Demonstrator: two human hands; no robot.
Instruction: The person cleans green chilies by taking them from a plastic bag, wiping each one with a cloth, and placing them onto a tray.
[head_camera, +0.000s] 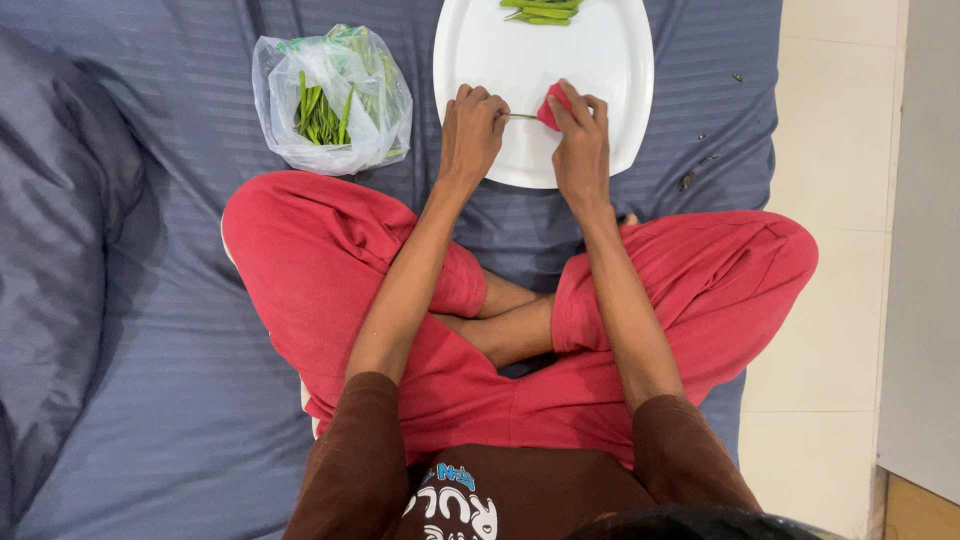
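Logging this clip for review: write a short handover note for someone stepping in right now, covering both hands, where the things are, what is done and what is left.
Left hand: closed on one end of a thin green bean, over the white tray.
Right hand: grips a small red tool at the bean's other end.
Done: a small pile of green pieces lies at the tray's far edge.
Left: more beans sit in the clear plastic bag on the blue sheet, left of the tray.
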